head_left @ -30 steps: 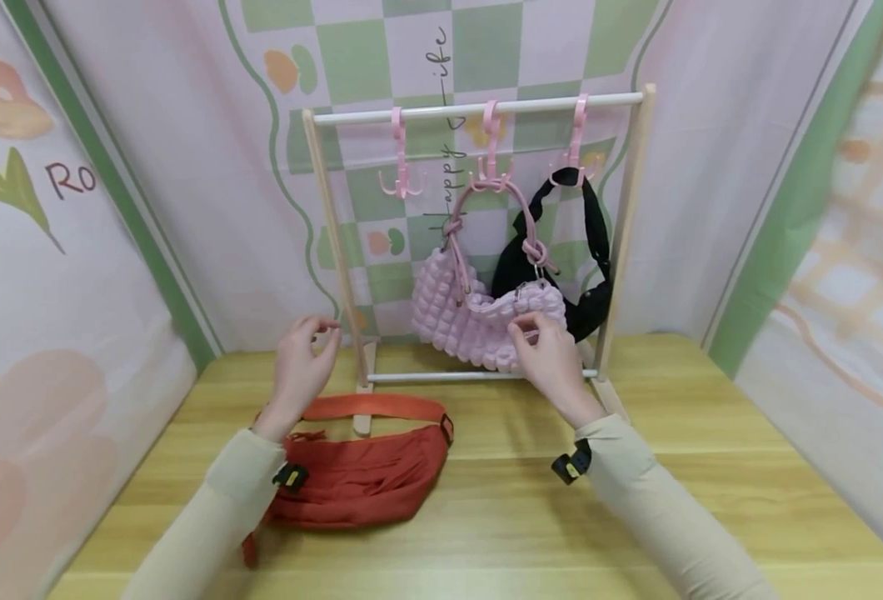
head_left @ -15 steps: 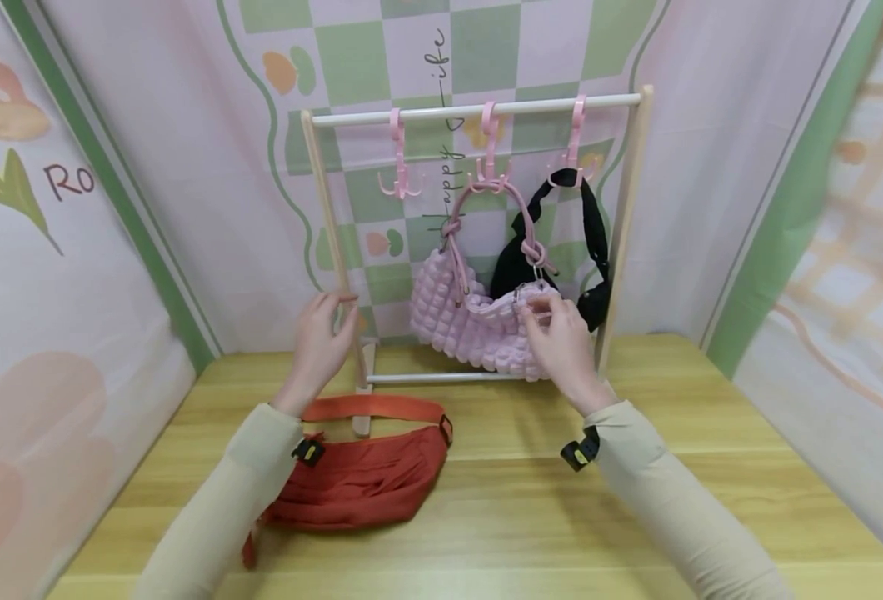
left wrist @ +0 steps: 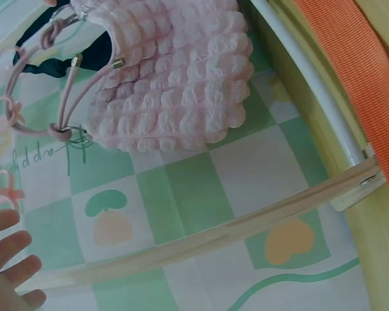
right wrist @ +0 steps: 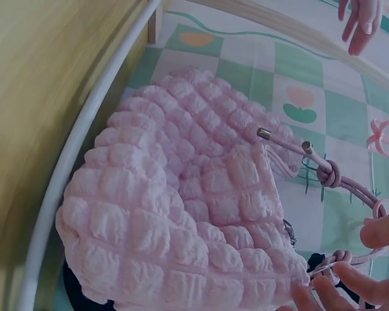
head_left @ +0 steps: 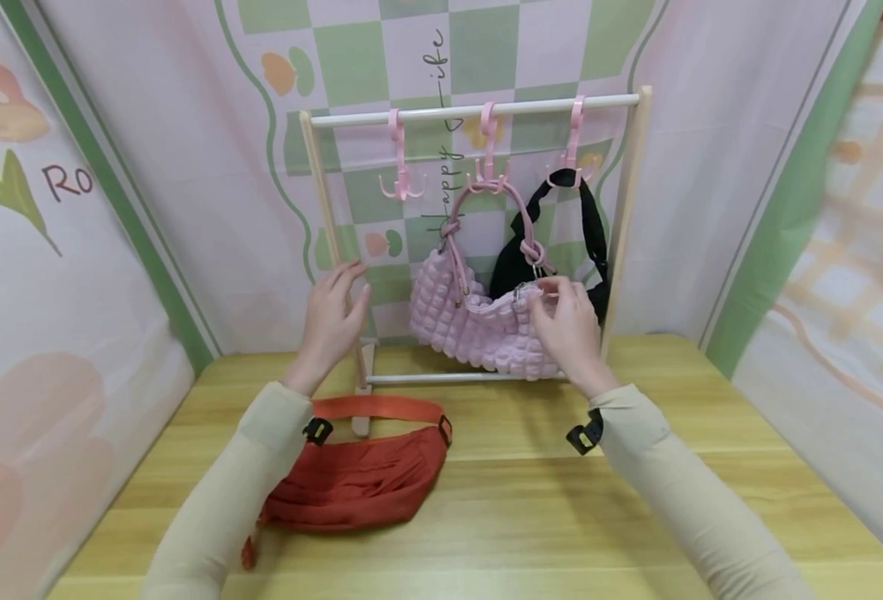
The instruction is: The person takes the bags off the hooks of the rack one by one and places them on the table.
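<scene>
A pink puffy quilted handbag (head_left: 471,333) hangs by its knotted cord handle from the middle pink hook (head_left: 491,150). My right hand (head_left: 571,329) is at the bag's upper right corner. In the right wrist view, its fingertips (right wrist: 324,291) lie at the bag's edge near the metal ring, with the thumb spread apart from them; whether they touch cannot be told. My left hand (head_left: 332,321) is raised by the rack's left post, fingers spread and holding nothing. Behind the pink bag a black bag (head_left: 595,225) hangs from the right hook, partly hidden.
The wooden rack with a white top bar (head_left: 441,112) stands on the wooden table (head_left: 516,517). A third pink hook (head_left: 400,158) hangs at its left with nothing on it. A red waist bag (head_left: 359,492) with an orange strap (head_left: 381,407) lies front left, below my left arm.
My left hand has risen and moved right and forward, its fingers spreading. The right hand has shifted right and slightly up along the pink handbag. The bags stay hanging.
</scene>
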`<state>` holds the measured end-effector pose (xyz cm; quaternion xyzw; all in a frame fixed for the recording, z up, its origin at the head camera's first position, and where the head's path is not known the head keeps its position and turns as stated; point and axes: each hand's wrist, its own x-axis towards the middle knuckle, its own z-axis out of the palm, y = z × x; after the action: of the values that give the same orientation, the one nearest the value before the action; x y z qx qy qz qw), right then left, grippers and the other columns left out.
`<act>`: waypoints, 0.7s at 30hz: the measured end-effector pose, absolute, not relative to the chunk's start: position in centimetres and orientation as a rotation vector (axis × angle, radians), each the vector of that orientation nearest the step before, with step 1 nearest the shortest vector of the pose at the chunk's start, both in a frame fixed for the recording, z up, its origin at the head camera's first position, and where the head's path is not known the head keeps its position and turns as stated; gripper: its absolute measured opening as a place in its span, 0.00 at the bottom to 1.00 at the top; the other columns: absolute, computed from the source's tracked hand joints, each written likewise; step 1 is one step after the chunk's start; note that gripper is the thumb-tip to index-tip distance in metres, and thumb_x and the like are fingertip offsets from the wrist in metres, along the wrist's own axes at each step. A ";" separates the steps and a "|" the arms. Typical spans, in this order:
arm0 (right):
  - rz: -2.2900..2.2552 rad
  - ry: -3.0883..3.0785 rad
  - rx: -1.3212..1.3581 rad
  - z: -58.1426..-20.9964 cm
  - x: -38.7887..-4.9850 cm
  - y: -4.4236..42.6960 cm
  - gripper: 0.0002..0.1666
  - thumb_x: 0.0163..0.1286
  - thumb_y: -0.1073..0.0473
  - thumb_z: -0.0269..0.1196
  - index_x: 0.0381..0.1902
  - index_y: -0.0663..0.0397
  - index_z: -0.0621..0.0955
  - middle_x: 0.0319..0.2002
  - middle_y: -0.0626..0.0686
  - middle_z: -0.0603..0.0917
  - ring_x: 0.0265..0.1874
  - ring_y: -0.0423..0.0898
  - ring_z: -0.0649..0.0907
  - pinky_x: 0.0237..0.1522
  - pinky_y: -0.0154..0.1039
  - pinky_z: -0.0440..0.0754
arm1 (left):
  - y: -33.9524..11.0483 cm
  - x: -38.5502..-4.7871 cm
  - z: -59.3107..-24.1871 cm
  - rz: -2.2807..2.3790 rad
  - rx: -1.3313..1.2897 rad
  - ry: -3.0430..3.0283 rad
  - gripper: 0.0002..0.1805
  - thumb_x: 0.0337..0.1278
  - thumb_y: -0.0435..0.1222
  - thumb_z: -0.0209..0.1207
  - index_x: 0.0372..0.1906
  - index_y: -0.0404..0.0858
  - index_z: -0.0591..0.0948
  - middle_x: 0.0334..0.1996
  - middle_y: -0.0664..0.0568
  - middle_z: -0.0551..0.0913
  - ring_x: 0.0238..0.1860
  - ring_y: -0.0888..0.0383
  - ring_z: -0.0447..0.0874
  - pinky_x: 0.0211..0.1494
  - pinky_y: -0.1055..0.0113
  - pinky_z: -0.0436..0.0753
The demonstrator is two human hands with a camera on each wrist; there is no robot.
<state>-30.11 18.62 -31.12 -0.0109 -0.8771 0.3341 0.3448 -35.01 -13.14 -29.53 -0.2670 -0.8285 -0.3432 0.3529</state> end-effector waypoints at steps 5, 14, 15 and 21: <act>0.849 -2.262 -0.023 -30.5 -30.4 18.9 0.21 0.69 0.50 0.55 0.54 0.56 0.76 0.50 0.60 0.77 0.49 0.57 0.78 0.48 0.55 0.75 | -12.6 -35.4 -28.7 -0.858 -0.729 -2.096 0.21 0.64 0.35 0.55 0.60 0.34 0.74 0.62 0.42 0.73 0.65 0.45 0.67 0.70 0.50 0.61; 0.849 -2.310 -0.028 -29.4 -31.1 19.4 0.26 0.70 0.44 0.52 0.58 0.55 0.73 0.55 0.61 0.74 0.52 0.58 0.75 0.50 0.57 0.72 | -11.6 -36.0 -27.1 -0.783 -0.788 -2.072 0.24 0.64 0.37 0.54 0.64 0.35 0.70 0.66 0.43 0.69 0.69 0.48 0.62 0.74 0.53 0.54; 0.847 -2.314 -0.025 -29.2 -31.2 19.4 0.26 0.70 0.44 0.52 0.58 0.56 0.72 0.56 0.61 0.73 0.52 0.59 0.75 0.50 0.57 0.72 | -11.5 -36.0 -26.9 -0.777 -0.793 -2.076 0.25 0.64 0.38 0.54 0.64 0.36 0.70 0.67 0.44 0.68 0.69 0.48 0.61 0.75 0.53 0.53; 0.820 -2.317 -0.025 -28.6 -31.6 19.4 0.28 0.70 0.45 0.53 0.59 0.58 0.71 0.58 0.62 0.72 0.54 0.62 0.75 0.51 0.60 0.72 | -10.9 -36.1 -25.6 -0.721 -0.804 -2.097 0.25 0.67 0.41 0.51 0.66 0.38 0.68 0.70 0.46 0.63 0.73 0.49 0.54 0.76 0.53 0.46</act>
<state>-31.62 19.43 -28.58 -0.0097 -0.8880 0.3145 0.3354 -36.11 -10.88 -25.57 -0.3152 -0.8216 -0.2827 0.3816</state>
